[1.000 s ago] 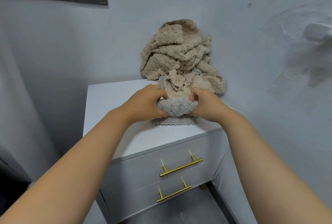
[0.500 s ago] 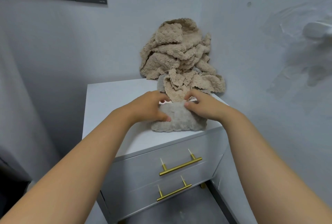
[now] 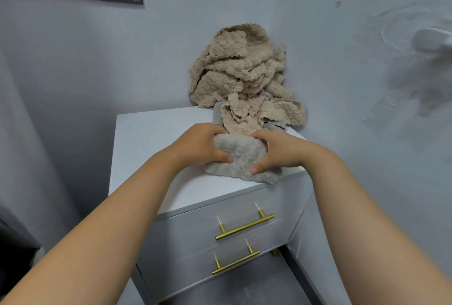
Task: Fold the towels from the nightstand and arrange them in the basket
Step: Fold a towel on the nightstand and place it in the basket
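White nightstand (image 3: 151, 133) bears a grey towel (image 3: 241, 158) near its front edge, a beige towel heap (image 3: 239, 77) behind

Grey towel (image 3: 241, 155) fluffy cloth; beige towels (image 3: 241, 77) nubbly; nightstand (image 3: 156, 133) matt white; handles (image 3: 244, 227) shiny brass.

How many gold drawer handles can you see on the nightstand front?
2. The upper handle is on the top drawer; the lower handle is on the bottom drawer beneath it. No others show.
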`<state>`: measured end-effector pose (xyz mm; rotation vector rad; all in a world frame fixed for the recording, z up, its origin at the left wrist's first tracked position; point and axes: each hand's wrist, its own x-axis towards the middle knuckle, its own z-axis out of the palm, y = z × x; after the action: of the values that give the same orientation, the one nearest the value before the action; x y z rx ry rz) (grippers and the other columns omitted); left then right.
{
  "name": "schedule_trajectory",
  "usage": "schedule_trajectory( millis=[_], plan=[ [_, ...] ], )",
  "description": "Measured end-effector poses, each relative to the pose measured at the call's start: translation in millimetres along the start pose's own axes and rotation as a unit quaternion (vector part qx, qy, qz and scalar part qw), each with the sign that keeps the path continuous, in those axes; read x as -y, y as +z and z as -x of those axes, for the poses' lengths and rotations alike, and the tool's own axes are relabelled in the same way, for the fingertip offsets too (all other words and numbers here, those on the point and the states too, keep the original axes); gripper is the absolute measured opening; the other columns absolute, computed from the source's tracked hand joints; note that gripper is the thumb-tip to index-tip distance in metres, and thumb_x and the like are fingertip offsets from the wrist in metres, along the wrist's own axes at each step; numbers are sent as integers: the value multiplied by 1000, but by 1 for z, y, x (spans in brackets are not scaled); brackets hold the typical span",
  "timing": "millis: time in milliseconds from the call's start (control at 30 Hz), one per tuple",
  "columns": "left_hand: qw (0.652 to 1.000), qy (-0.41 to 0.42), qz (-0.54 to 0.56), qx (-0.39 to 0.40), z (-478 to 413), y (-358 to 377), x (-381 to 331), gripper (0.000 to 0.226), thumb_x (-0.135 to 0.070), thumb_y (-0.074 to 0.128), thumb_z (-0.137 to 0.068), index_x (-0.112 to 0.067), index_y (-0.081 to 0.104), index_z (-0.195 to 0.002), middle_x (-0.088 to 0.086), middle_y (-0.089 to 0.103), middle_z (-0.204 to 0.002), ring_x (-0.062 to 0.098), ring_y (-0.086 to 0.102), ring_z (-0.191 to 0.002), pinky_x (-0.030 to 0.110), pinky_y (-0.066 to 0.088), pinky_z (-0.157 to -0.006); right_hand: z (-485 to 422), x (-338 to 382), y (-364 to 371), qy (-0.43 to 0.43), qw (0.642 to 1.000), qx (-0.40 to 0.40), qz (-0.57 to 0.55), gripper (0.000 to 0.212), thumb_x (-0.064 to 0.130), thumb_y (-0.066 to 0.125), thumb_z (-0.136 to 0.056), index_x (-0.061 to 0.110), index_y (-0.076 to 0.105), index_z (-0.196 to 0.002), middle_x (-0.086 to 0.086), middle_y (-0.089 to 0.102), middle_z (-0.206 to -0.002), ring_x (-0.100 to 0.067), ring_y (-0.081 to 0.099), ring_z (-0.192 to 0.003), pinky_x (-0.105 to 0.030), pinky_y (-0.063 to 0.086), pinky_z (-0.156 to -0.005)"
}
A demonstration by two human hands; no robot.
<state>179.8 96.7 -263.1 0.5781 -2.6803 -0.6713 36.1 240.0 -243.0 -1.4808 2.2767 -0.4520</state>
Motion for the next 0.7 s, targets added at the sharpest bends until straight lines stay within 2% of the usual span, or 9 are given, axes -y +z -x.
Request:
schedule_trajectory(
  millis=[100, 167, 233, 267, 333, 467, 567, 633, 700],
  plan=[
    [989, 77, -66, -109, -3, 0, 1, 34, -32, 82, -68, -16, 59, -89, -6, 51, -88, 14, 45, -87, 28, 32, -67, -4, 5, -1, -25, 987, -149, 55, 34, 17, 81, -65, 20, 59, -91, 6, 58, -84, -17, 56, -83, -27, 41, -59],
    [972, 124, -107, -168, -6, 1, 6, 33, -25, 80, -67, -15, 58, -90, -3, 52, -90, 18, 44, -87, 28, 30, -67, -10, 6, 5, -79, 952, -280, 95, 24, 13, 77, -65, 17, 60, -82, 2, 60, -79, -21, 53, -78, -30, 35, -58],
    [950, 178, -182, -179, -7, 3, 11, 34, -22, 79, -66, -12, 57, -89, 2, 56, -87, 25, 47, -82, 33, 35, -64, -15, 2, 19, -124, 917, -345, 160, 18, 14, 74, -68, 14, 60, -80, -2, 57, -77, -21, 45, -75, -32, 29, -62],
    [941, 199, -217, -163, -6, 5, 14, 35, -25, 79, -66, -12, 57, -89, 3, 58, -85, 26, 48, -79, 33, 37, -62, -18, -2, 29, -131, 911, -345, 184, 16, 13, 71, -70, 14, 58, -79, -3, 54, -75, -22, 45, -75, -32, 27, -63],
    [948, 208, -221, -97, -2, 8, 17, 35, -35, 76, -70, -17, 57, -92, -4, 57, -84, 21, 49, -80, 32, 38, -63, -16, -8, 42, -118, 935, -285, 173, 17, 17, 70, -74, 15, 56, -83, -2, 52, -77, -25, 50, -79, -31, 28, -61],
    [991, 111, -71, 25, 3, -6, 12, 39, -55, 60, -70, -21, 62, -88, -7, 58, -87, 12, 48, -83, 30, 42, -74, -1, -3, 21, -49, 988, -145, 13, 35, 33, 82, -68, 21, 64, -94, 6, 59, -90, -12, 52, -83, -28, 42, -67],
    [998, 47, -12, 39, 4, -13, 10, 29, -45, 72, -77, -21, 61, -89, -8, 58, -85, 11, 51, -78, 28, 42, -72, 6, 1, 11, -34, 988, -134, -63, 30, 31, 80, -74, 22, 66, -98, 7, 62, -101, -8, 55, -91, -19, 42, -71],
    [998, 16, -24, 50, 6, -15, 11, 38, -42, 77, -73, -26, 55, -100, -13, 53, -90, 9, 51, -82, 25, 42, -71, 7, 1, 12, -22, 989, -129, -63, 45, 27, 79, -76, 24, 59, -116, 6, 58, -106, -10, 55, -98, -21, 42, -78],
    [998, 3, -19, 57, 7, -15, 12, 42, -41, 80, -70, -27, 56, -102, -10, 55, -90, 8, 52, -79, 24, 42, -69, 9, -1, 13, -8, 992, -116, -51, 57, 30, 80, -74, 24, 55, -125, 7, 54, -105, -11, 53, -97, -22, 41, -80]
  ],
)
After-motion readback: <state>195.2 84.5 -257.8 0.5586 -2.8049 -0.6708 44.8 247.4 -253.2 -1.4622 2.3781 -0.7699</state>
